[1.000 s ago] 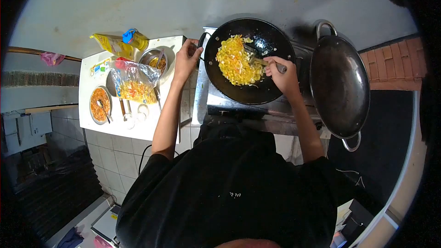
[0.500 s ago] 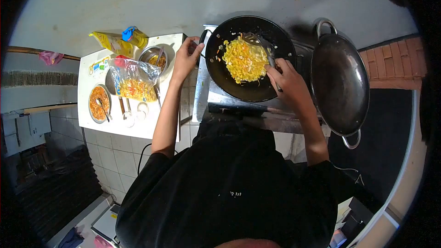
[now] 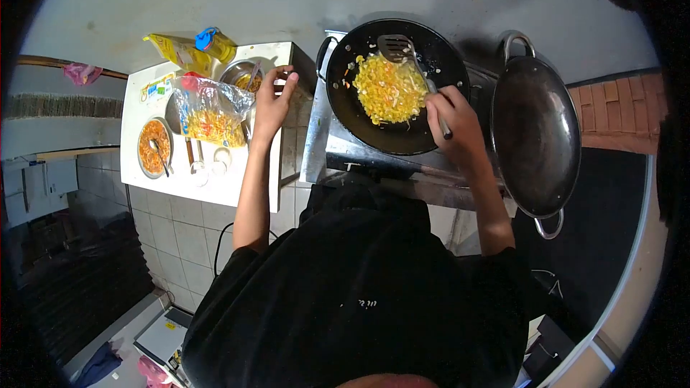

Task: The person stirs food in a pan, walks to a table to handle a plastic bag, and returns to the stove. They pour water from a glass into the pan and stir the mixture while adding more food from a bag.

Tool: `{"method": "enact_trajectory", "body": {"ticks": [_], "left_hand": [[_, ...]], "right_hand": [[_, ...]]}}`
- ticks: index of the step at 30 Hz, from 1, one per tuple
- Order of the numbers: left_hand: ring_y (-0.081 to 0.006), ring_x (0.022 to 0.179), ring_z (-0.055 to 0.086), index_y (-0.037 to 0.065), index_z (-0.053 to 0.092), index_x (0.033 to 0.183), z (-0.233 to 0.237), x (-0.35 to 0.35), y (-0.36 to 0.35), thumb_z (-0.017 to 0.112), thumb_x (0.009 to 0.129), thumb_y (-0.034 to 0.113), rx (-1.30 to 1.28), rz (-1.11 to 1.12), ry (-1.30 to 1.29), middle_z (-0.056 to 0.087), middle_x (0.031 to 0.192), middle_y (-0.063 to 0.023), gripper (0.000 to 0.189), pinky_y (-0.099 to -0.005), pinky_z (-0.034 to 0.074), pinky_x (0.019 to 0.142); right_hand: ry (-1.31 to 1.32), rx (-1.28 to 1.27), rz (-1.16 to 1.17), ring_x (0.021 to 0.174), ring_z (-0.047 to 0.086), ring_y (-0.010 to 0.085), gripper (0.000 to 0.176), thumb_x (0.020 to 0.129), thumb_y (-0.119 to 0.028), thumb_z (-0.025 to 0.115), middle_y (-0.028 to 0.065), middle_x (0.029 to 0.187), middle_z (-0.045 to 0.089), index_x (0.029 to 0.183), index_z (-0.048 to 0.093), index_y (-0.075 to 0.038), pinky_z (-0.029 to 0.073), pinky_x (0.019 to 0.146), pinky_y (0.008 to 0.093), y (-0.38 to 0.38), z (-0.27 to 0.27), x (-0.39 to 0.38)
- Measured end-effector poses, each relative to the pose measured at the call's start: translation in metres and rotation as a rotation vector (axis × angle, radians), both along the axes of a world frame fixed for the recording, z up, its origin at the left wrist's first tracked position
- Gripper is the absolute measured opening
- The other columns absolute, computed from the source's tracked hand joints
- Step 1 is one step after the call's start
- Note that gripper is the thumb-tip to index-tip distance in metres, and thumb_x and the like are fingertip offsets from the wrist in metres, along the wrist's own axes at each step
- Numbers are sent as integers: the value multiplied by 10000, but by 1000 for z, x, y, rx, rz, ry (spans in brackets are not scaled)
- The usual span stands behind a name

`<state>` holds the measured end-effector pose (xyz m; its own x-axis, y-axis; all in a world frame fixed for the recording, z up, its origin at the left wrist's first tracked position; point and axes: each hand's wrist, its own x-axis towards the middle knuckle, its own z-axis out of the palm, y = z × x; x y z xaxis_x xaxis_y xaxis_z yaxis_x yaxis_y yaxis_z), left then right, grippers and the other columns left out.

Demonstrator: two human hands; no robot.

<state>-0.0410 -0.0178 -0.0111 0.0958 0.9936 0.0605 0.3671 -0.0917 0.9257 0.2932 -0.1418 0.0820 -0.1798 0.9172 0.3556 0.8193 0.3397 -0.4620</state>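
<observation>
Head view: straight down over a person in a black top [image 3: 359, 294], standing at a cooker against a pale wall.
Empty wok: a large dark round metal wok with two loop handles [image 3: 535, 136] sits on the right, just beside the cooking pan.
White table: a small white rectangular table [image 3: 212, 194] stands left of the cooker, crowded with food things.
Cooking pan: a black round wok [image 3: 352, 115] rests on the steel stove [image 3: 320, 144], with one loop handle turned toward the table.
Food: a yellow heap of chopped food [image 3: 390, 90] lies in the middle of the black round wok, with a few bits scattered on its left wall.
Bag: a clear plastic bag of yellow-orange strips [image 3: 208, 122] lies on the table.
Plate: a round metal plate of orange food [image 3: 154, 147], a spoon in it, sits at the table's left edge.
Bowl: a small steel bowl [image 3: 241, 79] stands behind the bag.
Right hand [image 3: 453, 118]: closed around the handle of a slotted metal spatula [image 3: 397, 47], whose blade lies at the far edge of the food.
Left hand [image 3: 272, 100]: fingers loosely spread, holding nothing, over the table's right edge, just beside the bowl and apart from the wok handle.
Bottle: a yellow bottle with a blue cap [image 3: 208, 42] lies at the table's far edge.
</observation>
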Motion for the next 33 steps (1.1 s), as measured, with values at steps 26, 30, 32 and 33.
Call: {"method": "enact_trajectory", "body": {"ticks": [26,30,32,33], "left_hand": [[-167,829,664,10,694,1083,14,18,-21,676,961,206,-15,-34,20,676,1002,-92,232,-297,522,753],[-163,803,657,6,696,1050,18,18,-22,699,940,165,-14,-1,25,662,980,-88,194,-295,519,741],[-165,783,652,5,698,1029,19,19,-21,712,926,144,17,8,14,652,962,-84,173,-298,518,732],[-167,773,642,3,699,1004,28,22,-24,733,900,127,85,33,87,638,948,-82,166,-301,513,722]], "right_hand": [[640,-140,-341,764,691,143,93,940,-20,581,132,828,704,910,648,37,532,708,293,16,-53,-20],[886,-216,-369,711,661,103,127,968,-21,556,69,819,694,912,653,38,537,647,254,17,-52,-9],[917,-182,-339,688,639,89,150,982,-24,540,60,807,674,918,656,46,539,626,245,16,-50,-4],[915,-178,-339,688,639,89,150,982,-24,540,60,807,674,918,656,46,539,626,245,15,-43,-4]]}}
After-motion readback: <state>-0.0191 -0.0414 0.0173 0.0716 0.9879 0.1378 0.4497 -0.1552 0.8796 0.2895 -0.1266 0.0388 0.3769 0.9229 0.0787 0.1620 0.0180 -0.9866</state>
